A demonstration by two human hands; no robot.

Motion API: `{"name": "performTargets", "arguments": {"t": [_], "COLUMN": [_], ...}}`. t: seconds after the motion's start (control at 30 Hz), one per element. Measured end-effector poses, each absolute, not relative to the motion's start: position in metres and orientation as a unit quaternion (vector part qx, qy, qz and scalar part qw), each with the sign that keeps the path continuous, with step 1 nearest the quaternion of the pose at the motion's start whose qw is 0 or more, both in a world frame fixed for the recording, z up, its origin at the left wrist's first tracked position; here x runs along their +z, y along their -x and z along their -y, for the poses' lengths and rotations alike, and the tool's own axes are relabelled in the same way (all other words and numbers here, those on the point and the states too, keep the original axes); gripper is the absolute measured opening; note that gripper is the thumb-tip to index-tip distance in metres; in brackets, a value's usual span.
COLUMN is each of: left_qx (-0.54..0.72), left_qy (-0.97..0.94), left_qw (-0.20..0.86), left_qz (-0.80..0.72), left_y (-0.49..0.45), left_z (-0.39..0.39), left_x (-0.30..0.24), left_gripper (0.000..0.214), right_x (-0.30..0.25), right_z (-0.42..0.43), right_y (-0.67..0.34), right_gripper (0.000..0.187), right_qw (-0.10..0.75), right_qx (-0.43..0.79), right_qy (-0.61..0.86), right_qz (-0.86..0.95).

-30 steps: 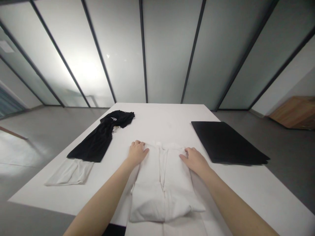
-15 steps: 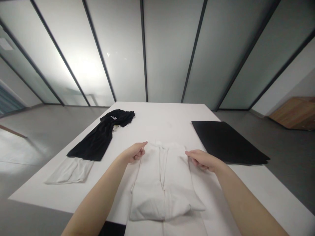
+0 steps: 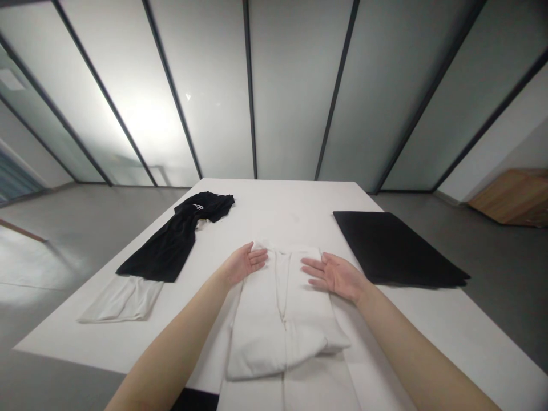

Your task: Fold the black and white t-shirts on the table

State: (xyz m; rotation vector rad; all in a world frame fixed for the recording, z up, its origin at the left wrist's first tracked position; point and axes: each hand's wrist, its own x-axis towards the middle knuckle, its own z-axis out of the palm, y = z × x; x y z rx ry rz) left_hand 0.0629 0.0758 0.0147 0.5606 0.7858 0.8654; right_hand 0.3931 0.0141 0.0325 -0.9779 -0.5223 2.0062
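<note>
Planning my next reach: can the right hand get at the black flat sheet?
Probably yes: the right hand sits right beside the black flat sheet, with only bare white table between them and nothing in the way.

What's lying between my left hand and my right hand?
A folded white garment with a centre seam lies between your left hand and right hand, as the head view shows.

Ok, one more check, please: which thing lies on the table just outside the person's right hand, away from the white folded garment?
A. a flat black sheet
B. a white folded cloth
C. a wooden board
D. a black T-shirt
A. The flat black sheet lies on the table just past the outer side of the right hand.
</note>
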Motion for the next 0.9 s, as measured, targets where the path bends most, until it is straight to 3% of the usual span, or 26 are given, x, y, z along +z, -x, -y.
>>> {"name": "performTargets", "arguments": {"t": [0.17, 0.23, 0.33, 0.43, 0.57, 0.67, 0.8, 0.9], "left_qx": [0.457, 0.43, 0.277, 0.201, 0.397, 0.462, 0.442, 0.433], "left_qy": [-0.33, -0.381, -0.482, -0.521, -0.431, -0.367, -0.338, -0.334], "left_qw": [0.779, 0.778, 0.791, 0.786, 0.779, 0.774, 0.791, 0.794], "left_qz": [-0.275, -0.255, -0.256, -0.265, -0.225, -0.228, -0.255, -0.267], "left_y": [-0.049, -0.031, 0.0, 0.01, -0.015, -0.036, -0.046, -0.047], "left_z": [-0.073, -0.069, -0.062, -0.061, -0.068, -0.073, -0.074, -0.073], "left_x": [0.025, 0.023, 0.018, 0.02, 0.036, 0.04, 0.033, 0.028], "left_gripper": [0.025, 0.037, 0.065, 0.073, 0.066, 0.054, 0.036, 0.03], "right_x": [0.038, 0.035, 0.026, 0.026, 0.043, 0.049, 0.041, 0.037], "right_z": [-0.006, 0.004, 0.018, 0.021, 0.007, -0.005, -0.012, -0.013], "right_y": [-0.398, -0.411, -0.433, -0.439, -0.416, -0.401, -0.396, -0.397], "right_gripper": [0.018, 0.028, 0.053, 0.056, 0.049, 0.035, 0.018, 0.016], "right_qw": [0.492, 0.443, 0.329, 0.321, 0.432, 0.511, 0.467, 0.462], "right_qx": [0.757, 0.745, 0.702, 0.673, 0.712, 0.704, 0.72, 0.713], "right_qy": [0.316, 0.357, 0.474, 0.496, 0.387, 0.338, 0.375, 0.391], "right_qz": [0.292, 0.349, 0.419, 0.445, 0.396, 0.359, 0.351, 0.353]}}
